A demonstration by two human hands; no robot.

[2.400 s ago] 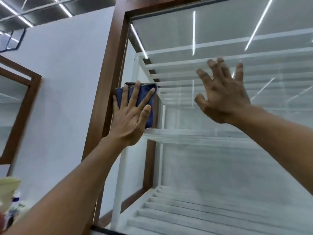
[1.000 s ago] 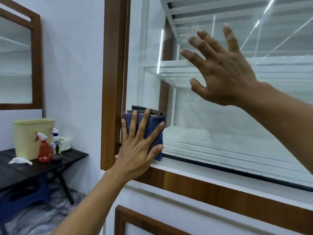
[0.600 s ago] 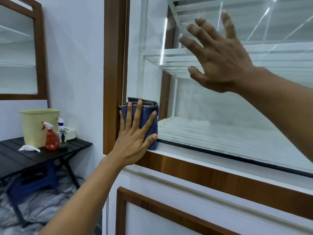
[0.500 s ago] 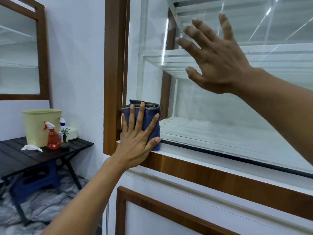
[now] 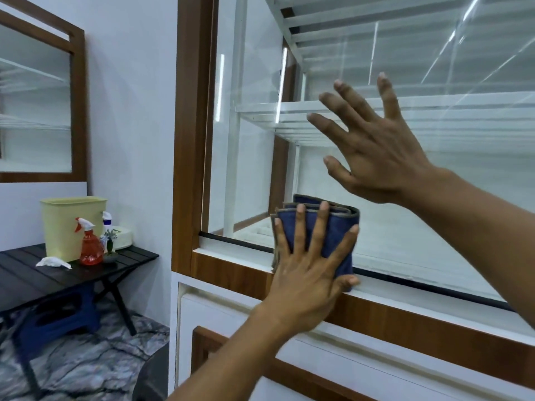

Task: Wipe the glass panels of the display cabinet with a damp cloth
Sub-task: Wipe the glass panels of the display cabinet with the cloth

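Two hands up at the glass panel (image 5: 434, 227) of the display cabinet (image 5: 188, 140), each with its own job. Left hand (image 5: 309, 273) flat on a folded blue cloth (image 5: 333, 230), fingers (image 5: 320, 227) spread wide over it, probably to press evenly across the whole pad; cloth pinned under them against the glass at its lower edge, bottom corner beneath the thumb touching the black seal and white sill (image 5: 231, 253). Right hand (image 5: 379, 151) empty, just above the cloth, fingers (image 5: 350, 102) fanned and raised toward the pane, likely for balance; contact with the glass not clear. Off beyond the left little finger, well apart: tabletop (image 5: 29, 282) with red spray bottle (image 5: 91, 244) and yellow bin (image 5: 66, 221), seemingly parked for re-wetting.
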